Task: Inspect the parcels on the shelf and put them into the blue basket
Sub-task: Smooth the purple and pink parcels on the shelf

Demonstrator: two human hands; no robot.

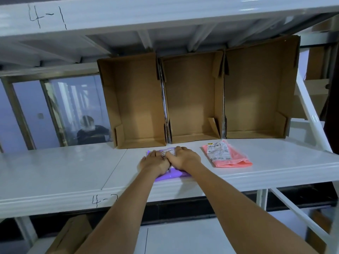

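both hands lie on a purple parcel (169,174) that sits flat on the white shelf (64,173), close to its front edge and just in front of the middle cardboard box. the left hand (155,162) rests on the parcel's left part with the fingers stretched forward over it, the fingertips near the white label (167,152) on its top. the right hand (184,158) sits right beside it, touching it at the thumb side, with the fingers bent over the far edge of the parcel, so its grip looks closed on the parcel's far rim, while the left grip is flat and pressing rather than curled. most of the parcel is hidden under the two hands; only its near edge and a strip at the far end show.

a pink parcel (226,154) lies flat on the same shelf to the right, apart from the hands, its white printed label facing up, just in front of the gap between the middle and right boxes.

three open cardboard boxes (192,99) stand side by side at the back of the shelf, their open sides facing forward. handwritten marks "4-1" (46,15) on the upper beam and "4-" (102,199) on the shelf's front lip are visible. a brown carton (71,235) shows on the level below at the left.
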